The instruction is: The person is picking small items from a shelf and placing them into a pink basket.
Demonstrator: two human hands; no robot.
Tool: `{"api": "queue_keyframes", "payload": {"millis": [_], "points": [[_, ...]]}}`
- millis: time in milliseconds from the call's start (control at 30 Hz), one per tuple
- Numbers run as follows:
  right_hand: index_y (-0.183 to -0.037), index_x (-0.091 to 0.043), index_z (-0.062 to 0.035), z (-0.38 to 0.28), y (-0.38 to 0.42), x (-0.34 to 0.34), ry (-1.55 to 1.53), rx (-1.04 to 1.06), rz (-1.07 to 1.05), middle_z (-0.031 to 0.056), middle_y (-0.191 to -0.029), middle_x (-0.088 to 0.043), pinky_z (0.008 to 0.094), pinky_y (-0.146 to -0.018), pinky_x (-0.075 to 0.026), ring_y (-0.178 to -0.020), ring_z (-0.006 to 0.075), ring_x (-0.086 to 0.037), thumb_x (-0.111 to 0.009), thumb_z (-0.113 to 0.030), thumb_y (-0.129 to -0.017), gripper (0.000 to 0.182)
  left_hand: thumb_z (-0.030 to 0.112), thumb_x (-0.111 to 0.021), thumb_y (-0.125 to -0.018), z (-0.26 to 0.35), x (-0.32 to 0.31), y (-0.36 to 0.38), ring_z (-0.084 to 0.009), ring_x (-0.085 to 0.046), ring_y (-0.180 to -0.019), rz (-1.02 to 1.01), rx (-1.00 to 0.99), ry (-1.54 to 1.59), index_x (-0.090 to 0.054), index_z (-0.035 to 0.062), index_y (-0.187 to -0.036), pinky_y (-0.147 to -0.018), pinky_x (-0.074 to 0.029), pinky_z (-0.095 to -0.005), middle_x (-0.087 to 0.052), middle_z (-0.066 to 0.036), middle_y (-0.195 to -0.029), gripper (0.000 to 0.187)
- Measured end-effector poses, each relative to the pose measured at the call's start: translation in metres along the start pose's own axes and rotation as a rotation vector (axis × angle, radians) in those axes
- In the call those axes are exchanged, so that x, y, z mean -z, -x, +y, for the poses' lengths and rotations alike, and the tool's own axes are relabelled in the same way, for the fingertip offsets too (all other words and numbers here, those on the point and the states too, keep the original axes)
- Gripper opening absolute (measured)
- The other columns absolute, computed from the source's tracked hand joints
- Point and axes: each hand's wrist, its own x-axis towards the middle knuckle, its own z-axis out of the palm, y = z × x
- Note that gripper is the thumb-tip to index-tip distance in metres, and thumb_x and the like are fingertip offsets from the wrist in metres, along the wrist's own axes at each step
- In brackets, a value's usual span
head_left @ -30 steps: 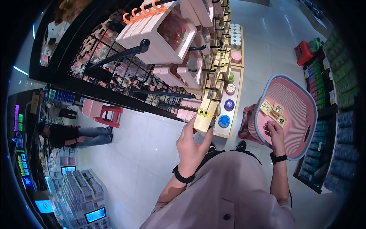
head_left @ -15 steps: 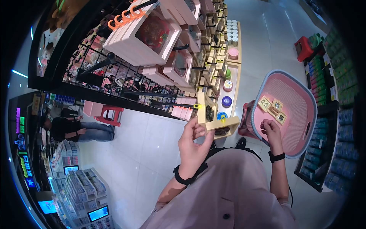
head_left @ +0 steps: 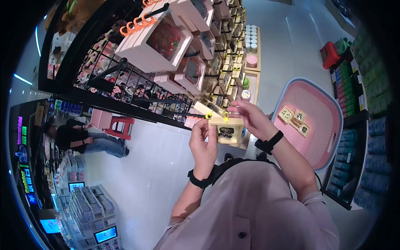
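Note:
My left hand (head_left: 203, 141) grips a small pale-yellow box (head_left: 236, 129) by its left side, thumb on the front. Dark beaded bands show in the box's window, and a yellow hook tab (head_left: 226, 117) stands up from its top edge. Just behind it, another yellow tab (head_left: 209, 114) shows beside a similar pale box (head_left: 203, 107). My right hand (head_left: 257, 121) is at the box's upper right, its fingers stretched out over the top near the tab and its palm apart from my left hand.
A pink basket (head_left: 287, 141) with a blue-grey rim stands to the right, holding several small boxes (head_left: 299, 117). Black display hooks (head_left: 189, 55) carrying pale boxes (head_left: 154, 43) jut out ahead. At the left, a person (head_left: 75, 137) stands near a red stool (head_left: 123, 126).
My right hand has moved left from over the basket to the box. My left hand has shifted slightly left, and the box it holds now faces me more squarely.

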Motion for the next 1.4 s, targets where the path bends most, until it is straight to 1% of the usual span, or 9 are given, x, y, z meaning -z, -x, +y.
{"api": "queue_keyframes", "payload": {"millis": [67,167,433,467,800,933,1067,1233,1400], "points": [[-0.115,-0.061,-0.0029,0.012,-0.009,-0.001,0.002,-0.039,-0.096,0.0044,-0.104,-0.064,0.0272,-0.089,-0.053,-0.096,0.0119,-0.064,-0.056,-0.031,-0.103,0.031,0.002,-0.062,-0.097,-0.001,0.006,0.003,-0.0157,-0.065,-0.101,-0.063,-0.025,-0.008,-0.057,-0.0056,-0.115,-0.084,-0.057,-0.0275,-0.062,-0.014,-0.117,0.02],[-0.113,-0.064,-0.003,0.018,0.001,-0.018,0.085,-0.097,-0.096,0.0016,-0.1,-0.064,0.0256,-0.087,-0.052,-0.093,0.0091,-0.063,-0.055,-0.029,-0.104,0.029,0.001,-0.063,-0.096,-0.002,0.011,0.005,-0.0203,-0.062,-0.112,-0.121,-0.091,-0.009,-0.057,-0.0048,-0.116,-0.087,-0.057,-0.0297,-0.053,-0.017,-0.131,0.021],[-0.118,-0.062,-0.0034,0.022,0.002,-0.017,0.049,-0.114,-0.161,0.0054,-0.106,-0.068,0.0255,-0.078,-0.058,-0.094,0.0104,-0.068,-0.056,-0.023,-0.104,0.025,0.001,-0.068,-0.092,0.009,0.019,0.013,-0.0265,-0.057,-0.127,-0.286,-0.001,0.059,-0.059,-0.0009,-0.113,-0.096,-0.053,-0.0322,-0.045,-0.022,-0.148,0.023],[-0.124,-0.059,-0.0023,0.032,-0.002,-0.019,0.023,-0.053,-0.103,0.007,-0.107,-0.068,0.022,-0.069,-0.059,-0.09,0.0126,-0.07,-0.058,-0.023,-0.102,0.03,0.001,-0.068,-0.092,0.009,0.02,0.014,-0.0268,-0.056,-0.128,-0.317,-0.004,0.072,-0.059,-0.0006,-0.113,-0.097,-0.053,-0.0325,-0.044,-0.022,-0.15,0.024],[-0.141,-0.043,0.0028,0.033,0.026,-0.009,-0.227,-0.041,-0.215,0.0183,-0.134,-0.059,0.0406,-0.1,-0.056,-0.118,0.0282,-0.064,-0.053,-0.01,-0.102,0.043,-0.005,-0.065,-0.092,0.019,0.036,0.023,-0.0311,-0.051,-0.135,-0.385,0.078,0.206,-0.058,-0.0009,-0.112,-0.098,-0.055,-0.0345,-0.035,-0.025,-0.156,0.022],[-0.147,-0.036,0.0027,0.027,0.042,-0.009,-0.285,0.064,-0.259,0.0189,-0.142,-0.053,0.0459,-0.113,-0.044,-0.129,0.0296,-0.056,-0.055,-0.008,-0.101,0.051,-0.005,-0.063,-0.093,0.022,0.044,0.028,-0.0324,-0.049,-0.136,-0.406,0.12,0.225,-0.057,-0.0019,-0.111,-0.098,-0.057,-0.035,-0.035,-0.025,-0.155,0.02],[-0.148,-0.035,0.0021,0.022,0.056,-0.012,-0.259,0.185,-0.293,0.0159,-0.143,-0.052,0.0432,-0.115,-0.042,-0.132,0.0266,-0.054,-0.059,-0.007,-0.098,0.056,-0.006,-0.063,-0.093,0.024,0.049,0.031,-0.0328,-0.051,-0.135,-0.408,0.095,0.2,-0.057,-0.0013,-0.113,-0.097,-0.057,-0.0351,-0.036,-0.024,-0.154,0.021],[-0.145,-0.04,0.0019,0.002,0.075,0.02,-0.334,0.338,-0.085,0.0129,-0.139,-0.055,0.0372,-0.113,-0.043,-0.13,0.0227,-0.054,-0.056,-0.001,-0.097,0.05,0.002,-0.065,-0.095,0.017,0.058,0.039,-0.0343,-0.056,-0.13,-0.404,0.125,0.238,-0.055,-0.0001,-0.116,-0.1,-0.053,-0.0375,-0.043,-0.025,-0.149,0.023],[-0.132,-0.049,0.0019,-0.013,0.114,0.136,-0.43,0.612,0.365,0.0142,-0.129,-0.058,0.0378,-0.111,-0.047,-0.124,0.0239,-0.058,-0.053,-0.002,-0.099,0.033,0.008,-0.068,-0.095,0.014,0.049,0.043,-0.0378,-0.057,-0.128,-0.412,0.161,0.203,-0.054,0.0005,-0.114,-0.101,-0.05,-0.0415,-0.046,-0.025,-0.147,0.024]]}}
